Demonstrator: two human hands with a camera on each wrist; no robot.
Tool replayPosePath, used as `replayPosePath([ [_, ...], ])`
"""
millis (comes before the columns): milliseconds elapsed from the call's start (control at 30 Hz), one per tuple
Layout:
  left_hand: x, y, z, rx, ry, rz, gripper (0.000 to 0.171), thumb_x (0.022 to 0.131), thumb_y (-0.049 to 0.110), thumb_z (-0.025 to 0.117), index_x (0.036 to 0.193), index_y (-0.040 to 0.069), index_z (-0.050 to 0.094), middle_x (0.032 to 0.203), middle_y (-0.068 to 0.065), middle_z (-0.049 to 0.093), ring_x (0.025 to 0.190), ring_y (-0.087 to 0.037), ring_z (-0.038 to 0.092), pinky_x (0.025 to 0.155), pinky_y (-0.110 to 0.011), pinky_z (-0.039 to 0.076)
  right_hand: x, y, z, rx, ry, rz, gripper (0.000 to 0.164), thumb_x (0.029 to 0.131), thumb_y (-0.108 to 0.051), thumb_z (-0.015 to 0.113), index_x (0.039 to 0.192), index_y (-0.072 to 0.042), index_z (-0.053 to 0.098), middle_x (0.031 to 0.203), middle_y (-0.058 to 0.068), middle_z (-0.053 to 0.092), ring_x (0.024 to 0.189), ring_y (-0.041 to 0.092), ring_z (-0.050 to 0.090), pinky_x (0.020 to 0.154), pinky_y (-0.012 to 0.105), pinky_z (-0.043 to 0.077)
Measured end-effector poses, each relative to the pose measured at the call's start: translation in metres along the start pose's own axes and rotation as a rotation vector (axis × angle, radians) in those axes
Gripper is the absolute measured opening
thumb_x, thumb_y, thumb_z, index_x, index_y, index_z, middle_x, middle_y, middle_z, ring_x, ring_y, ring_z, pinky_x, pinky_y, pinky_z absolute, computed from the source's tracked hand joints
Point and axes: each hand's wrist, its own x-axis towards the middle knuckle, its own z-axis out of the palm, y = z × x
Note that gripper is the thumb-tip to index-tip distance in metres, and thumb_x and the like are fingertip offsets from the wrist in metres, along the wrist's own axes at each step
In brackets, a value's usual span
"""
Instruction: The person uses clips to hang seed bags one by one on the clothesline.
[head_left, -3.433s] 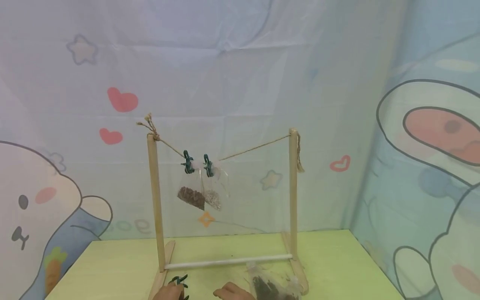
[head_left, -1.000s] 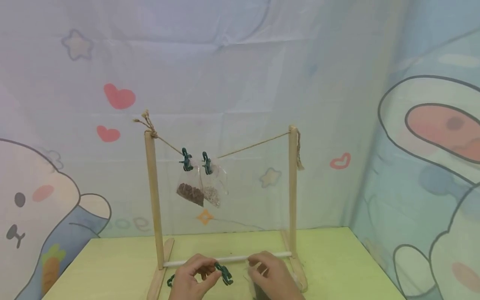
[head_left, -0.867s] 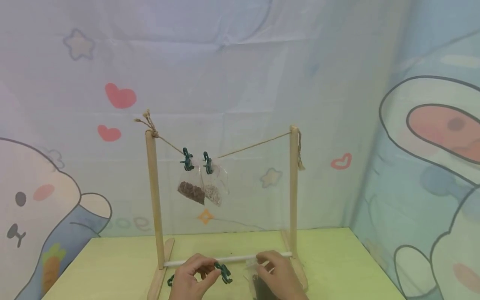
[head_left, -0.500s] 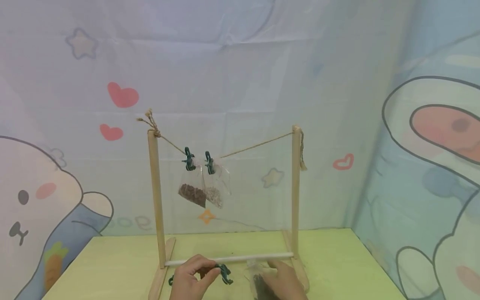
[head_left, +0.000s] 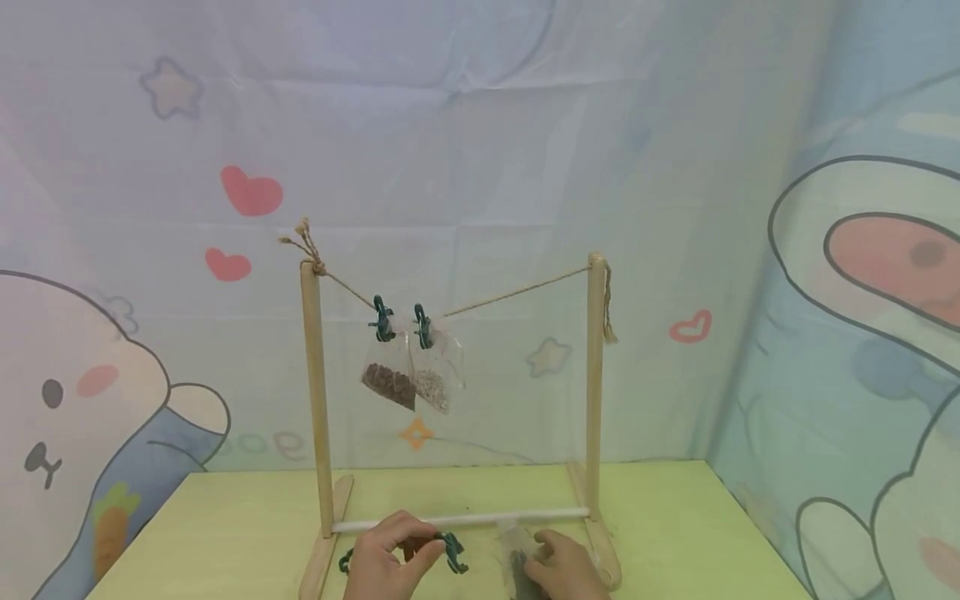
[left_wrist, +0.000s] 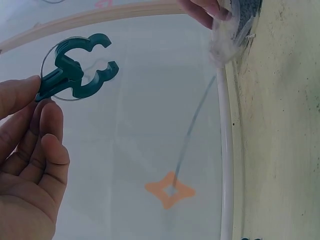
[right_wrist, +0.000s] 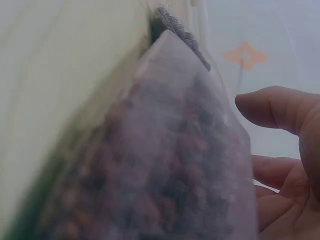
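A green spring clip [left_wrist: 70, 70] is pinched between the thumb and fingers of my left hand [head_left: 386, 558], its jaws spread apart and holding nothing. My right hand [head_left: 566, 571] is at a clear plastic bag [head_left: 519, 562] of dark contents, lying at the frame's right foot. In the right wrist view the thumb [right_wrist: 270, 105] and fingers [right_wrist: 275, 170] stand apart, the fingertips hidden behind a bag of reddish-brown pieces [right_wrist: 175, 160]. Two clips [head_left: 383, 321] [head_left: 423, 327] hold bags of brown pieces [head_left: 388, 383] and pale grains [head_left: 431, 390] on the rope.
A rope [head_left: 517, 293] sags between two wooden posts [head_left: 317, 400] [head_left: 595, 400] joined low down by a white rod [head_left: 457, 520]. Partly behind my left hand lies another green clip [head_left: 346, 561]. The pale yellow table [head_left: 660, 517] meets a printed cloth backdrop [head_left: 510, 167].
My left hand has lifted a clip from beside the left foot and brought it rightward. My right hand has reached the bag, then slid down from its top edge toward me.
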Motion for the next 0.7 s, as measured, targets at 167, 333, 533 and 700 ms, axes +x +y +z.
replayPosePath([
  [167,0.000,-0.001,0.001,-0.008,-0.007,0.028,0.007,0.086,0.003,0.081,0.089,0.009,0.079,0.078,0.001,0.069,0.063,-0.002,0.059,0.055,-0.025,0.051,0.002,0.003,0.001,-0.042,0.029,-0.030,0.043,0.091,-0.017,0.069,0.122,0.013,0.065,0.090,0.010,0.068,0.077,0.020,0.063,0.067,0.040,0.057],
  [333,0.001,-0.001,0.002,0.001,-0.016,0.015,0.006,0.087,0.005,0.081,0.090,0.010,0.079,0.079,0.002,0.069,0.063,-0.001,0.059,0.055,-0.025,0.051,0.002,0.004,0.001,-0.049,0.053,-0.100,0.020,0.094,-0.023,0.070,0.098,-0.004,0.076,0.072,-0.002,0.060,0.064,0.013,0.052,0.055,0.028,0.045],
  [533,0.000,0.004,0.001,0.007,-0.019,-0.029,0.005,0.086,0.007,0.082,0.090,0.009,0.080,0.079,0.002,0.069,0.064,-0.002,0.059,0.056,-0.025,0.052,-0.003,-0.007,-0.006,-0.086,0.064,-0.154,0.018,0.095,-0.023,0.069,0.081,-0.014,0.076,0.064,-0.008,0.057,0.057,0.006,0.047,0.051,0.024,0.041],
  [700,0.000,0.010,0.003,0.028,0.023,0.007,0.008,0.083,0.004,0.083,0.089,0.008,0.080,0.077,0.003,0.068,0.063,-0.002,0.057,0.056,-0.025,0.051,-0.010,-0.024,-0.015,-0.099,0.045,-0.177,0.023,0.094,-0.020,0.070,0.073,-0.010,0.073,0.060,-0.009,0.055,0.054,0.005,0.044,0.050,0.024,0.040],
])
